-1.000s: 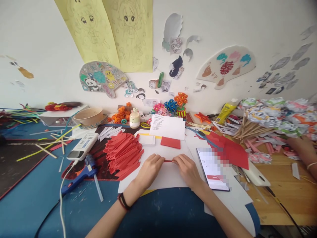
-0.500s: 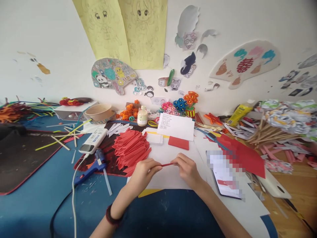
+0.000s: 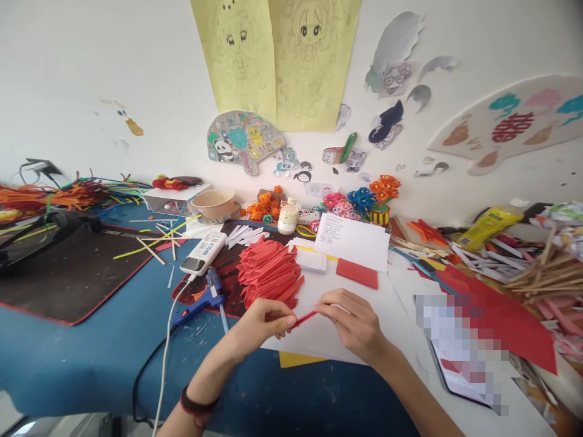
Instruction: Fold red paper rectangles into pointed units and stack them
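Between my two hands a narrow folded strip of red paper (image 3: 304,318) is stretched over white sheets (image 3: 325,337). The fingertips of my left hand (image 3: 268,318) pinch its left end, which sits lower. My right hand (image 3: 353,315) pinches the other end, fingers curled. Just beyond my left hand lies a heap of folded red paper pieces (image 3: 268,270). A small stack of red paper (image 3: 357,273) is beyond my right hand, with a small white paper stack (image 3: 311,260) beside it.
A blue glue gun (image 3: 203,300) and a white power strip (image 3: 204,252) with a cable lie at left. A phone (image 3: 460,358) and red sheets (image 3: 505,315) are at right. Behind stand a glue bottle (image 3: 288,217), a bowl (image 3: 213,203) and paper flowers (image 3: 362,197).
The view has turned left, so the scene sits further right. The strip, level before, now slants with its left end lower. Both hands still hold it.
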The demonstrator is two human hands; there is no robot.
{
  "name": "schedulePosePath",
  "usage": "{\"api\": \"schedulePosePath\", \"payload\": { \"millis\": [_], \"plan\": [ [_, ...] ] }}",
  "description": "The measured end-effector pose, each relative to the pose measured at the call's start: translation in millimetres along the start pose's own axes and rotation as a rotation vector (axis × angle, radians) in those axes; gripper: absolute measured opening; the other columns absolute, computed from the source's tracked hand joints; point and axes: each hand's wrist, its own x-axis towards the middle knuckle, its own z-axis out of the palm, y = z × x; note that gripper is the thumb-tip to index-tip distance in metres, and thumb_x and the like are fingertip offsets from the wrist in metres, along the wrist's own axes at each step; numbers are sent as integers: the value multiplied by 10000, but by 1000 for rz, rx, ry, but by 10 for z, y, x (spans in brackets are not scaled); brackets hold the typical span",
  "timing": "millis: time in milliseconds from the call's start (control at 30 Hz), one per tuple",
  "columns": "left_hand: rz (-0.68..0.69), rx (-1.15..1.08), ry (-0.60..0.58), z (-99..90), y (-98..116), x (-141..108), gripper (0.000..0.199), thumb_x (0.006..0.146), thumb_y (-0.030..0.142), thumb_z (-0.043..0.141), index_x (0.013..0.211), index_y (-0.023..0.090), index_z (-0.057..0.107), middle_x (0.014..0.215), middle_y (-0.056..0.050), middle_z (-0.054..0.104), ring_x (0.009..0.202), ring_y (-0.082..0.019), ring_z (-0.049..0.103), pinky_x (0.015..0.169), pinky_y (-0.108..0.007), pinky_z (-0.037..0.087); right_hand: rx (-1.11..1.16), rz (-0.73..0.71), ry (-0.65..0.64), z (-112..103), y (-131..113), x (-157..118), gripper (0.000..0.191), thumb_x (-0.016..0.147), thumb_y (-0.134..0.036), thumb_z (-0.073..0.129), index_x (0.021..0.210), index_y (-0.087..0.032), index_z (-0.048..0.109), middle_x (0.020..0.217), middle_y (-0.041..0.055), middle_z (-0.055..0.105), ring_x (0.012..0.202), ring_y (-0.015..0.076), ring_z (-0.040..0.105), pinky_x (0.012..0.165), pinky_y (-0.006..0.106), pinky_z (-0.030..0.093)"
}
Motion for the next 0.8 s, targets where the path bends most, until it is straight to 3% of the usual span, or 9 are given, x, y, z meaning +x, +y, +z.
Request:
{"api": "schedulePosePath", "payload": {
  "millis": [100,200,267,333,433,500,600,800],
  "plan": [
    [38,38,53,-107,54,-46,344,784,460,673,791,116,672,701,-20,600,640,-106,498,588,-209,387,24,19,-6,36,-47,130,403,841,29,497,1129,-221,627,993,81,643,926,201,593,784,356,513],
    [98,149,196,-263,100,-77,324,794,457,663,775,134,656,691,-10,601,630,-108,495,572,-210,376,14,116,30,93,-51,211,400,856,-16,531,1180,-237,613,1125,90,621,1057,224,572,894,393,490],
    [152,262,337,-384,121,-77,304,813,450,641,780,149,655,673,-2,601,612,-109,494,563,-215,373,28,212,95,148,-19,200,366,874,-53,533,1179,-239,611,1127,89,616,1060,223,574,914,396,482],
    [230,414,558,-499,141,-54,265,830,428,624,802,167,662,676,5,604,607,-112,498,577,-225,378,54,294,136,210,39,136,303,891,-83,524,1131,-238,627,1059,78,630,1003,210,591,881,375,494],
    [326,657,843,-625,178,16,209,843,385,610,808,189,674,757,-2,641,661,-129,534,633,-245,397,105,363,68,283,138,-5,251,913,-120,507,1095,-233,639,1014,71,637,959,199,598,834,346,507],
    [344,782,937,-666,197,72,188,849,368,603,808,201,680,780,-5,653,711,-149,555,671,-259,403,126,399,33,308,184,-86,245,928,-133,484,1091,-231,639,999,69,641,941,194,602,818,337,509],
    [342,901,964,-672,194,146,184,859,362,589,798,217,683,803,-14,667,769,-177,568,708,-280,409,132,430,-3,315,212,-147,250,940,-149,463,1101,-232,635,975,69,643,911,190,606,785,323,511],
    [295,993,905,-620,135,213,155,876,316,573,805,232,681,812,-17,658,806,-193,557,726,-288,411,85,485,14,289,222,-135,242,946,-177,457,1088,-231,645,922,57,644,846,175,609,742,301,502]
  ]
}}
